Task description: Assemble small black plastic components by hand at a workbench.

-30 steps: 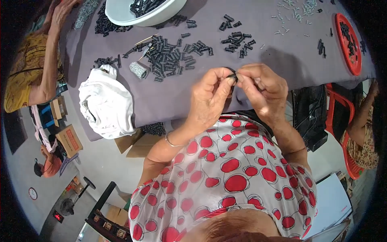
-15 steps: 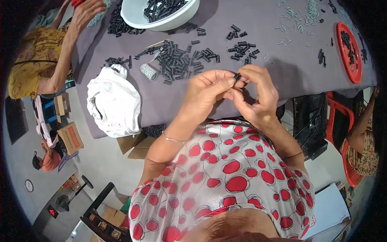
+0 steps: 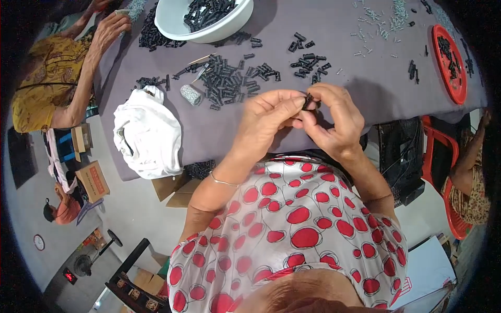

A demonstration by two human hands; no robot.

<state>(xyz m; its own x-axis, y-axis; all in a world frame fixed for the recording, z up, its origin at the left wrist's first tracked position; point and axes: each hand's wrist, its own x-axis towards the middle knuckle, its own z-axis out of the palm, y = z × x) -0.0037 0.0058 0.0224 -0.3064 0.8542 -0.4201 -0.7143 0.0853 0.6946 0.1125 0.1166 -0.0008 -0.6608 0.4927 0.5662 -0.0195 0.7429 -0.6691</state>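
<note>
Above the table's near edge, my left hand (image 3: 274, 112) pinches a small black plastic part (image 3: 308, 101) between thumb and fingertips. My right hand (image 3: 336, 120) meets it from the other side, its fingertips closed on the same part. The fingers cover much of the piece, so its exact kind is hidden. Just beyond my hands lies a loose cluster of similar black parts (image 3: 310, 63). Left of that, a larger pile of black parts (image 3: 224, 81) spreads over the grey tablecloth (image 3: 214, 133).
A white basin (image 3: 224, 32) of black parts stands at the far side. Left are a speckled grey cup-shaped object (image 3: 191, 95) and a bundled white cloth (image 3: 148, 135). Small metal springs (image 3: 386, 34) and a red tray (image 3: 460, 97) lie right. A co-worker's hand (image 3: 112, 28) reaches in far left.
My hands keep their pinch, and the black part sits slightly differently between the fingertips. The view has shifted a little. The co-worker's hand at far left has moved.
</note>
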